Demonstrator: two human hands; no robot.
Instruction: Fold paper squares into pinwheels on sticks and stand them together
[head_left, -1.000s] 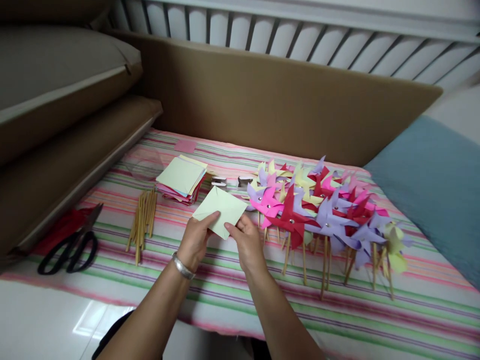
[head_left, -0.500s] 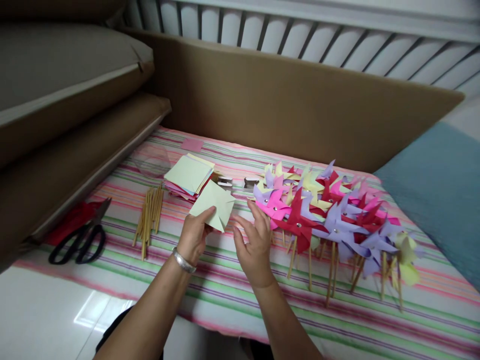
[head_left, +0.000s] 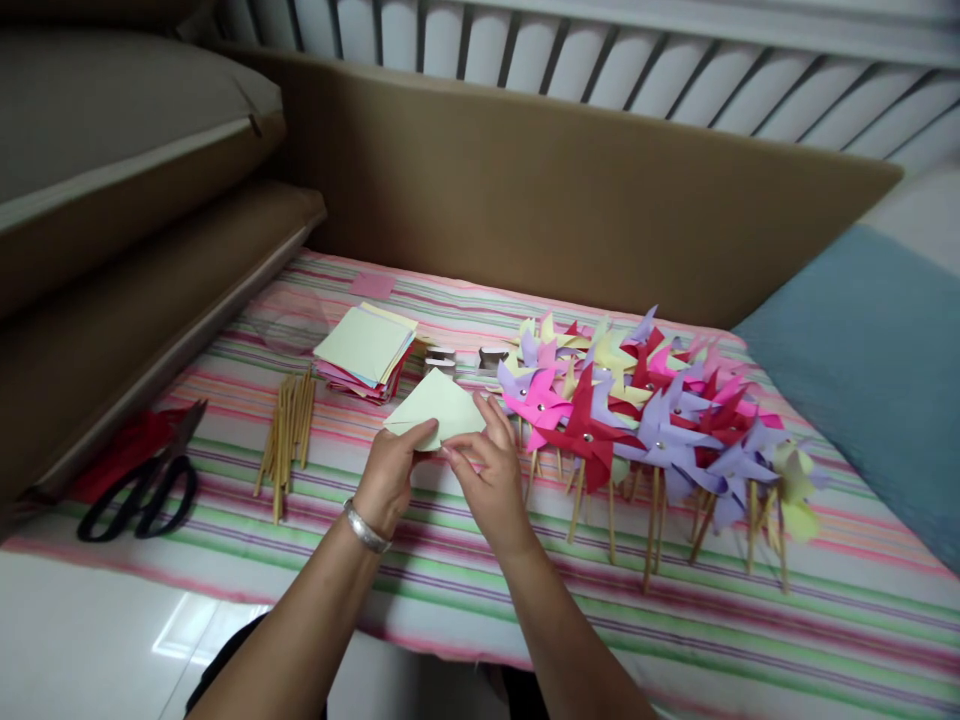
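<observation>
A pale green paper square (head_left: 439, 403) with cuts running in from its corners is held between both hands. My left hand (head_left: 391, 467) pinches its lower left part, thumb on top. At the lower right edge, my right hand (head_left: 489, 470) closes thumb and forefinger on a corner of the same paper. Just behind lies a stack of coloured paper squares (head_left: 364, 345), pale green uppermost. To the right stand many finished paper pinwheels (head_left: 589, 437) in red, pink, purple and yellow on thin wooden sticks.
Loose wooden sticks (head_left: 285, 430) lie left of my hands. Black-handled scissors (head_left: 142, 490) rest farther left by red material (head_left: 120, 455). Two small open boxes (head_left: 493, 360) sit behind the paper. A brown padded panel (head_left: 525, 190) rises at the back above the striped cloth (head_left: 450, 600).
My right hand has moved left onto the paper and now grips it, where before its fingers were spread apart from it. The paper has turned in my left hand. The view has shifted slightly.
</observation>
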